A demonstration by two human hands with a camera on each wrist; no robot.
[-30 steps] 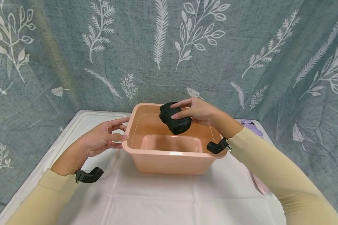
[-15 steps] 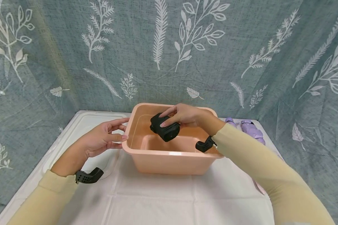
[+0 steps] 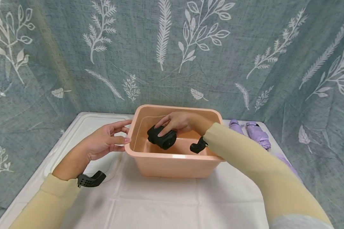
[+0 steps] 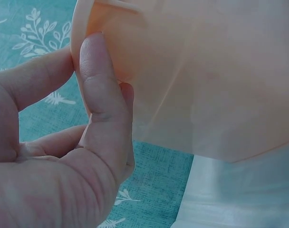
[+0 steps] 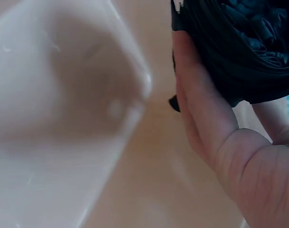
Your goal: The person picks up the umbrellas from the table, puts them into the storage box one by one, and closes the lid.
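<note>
A peach plastic tub (image 3: pixel 172 167) stands at the middle of the table. With its thumb and fingers, my left hand (image 3: pixel 106 140) holds the tub's left rim from outside; the left wrist view shows the thumb (image 4: pixel 94 71) at the lip. My right hand (image 3: pixel 180 122) reaches over the right side and grips a black folded umbrella (image 3: pixel 168 140) inside the tub, tilted, towards its left half. Gathered dark fabric (image 5: pixel 258 42) fills the top corner of the right wrist view, with the tub's smooth floor (image 5: pixel 35 118) beside it.
Purple folded umbrellas (image 3: pixel 256 133) lie at the back right, partly behind the right sleeve (image 3: pixel 246 162). To the left, a flat white lid-like panel (image 3: pixel 89 127) lies on the white cloth (image 3: pixel 154 203). A leaf-patterned blue-grey curtain (image 3: pixel 137 54) hangs behind.
My right hand has carried the black umbrella left and down, from above the tub's back rim to inside it. More purple umbrellas show at the right. The left hand has stayed put.
</note>
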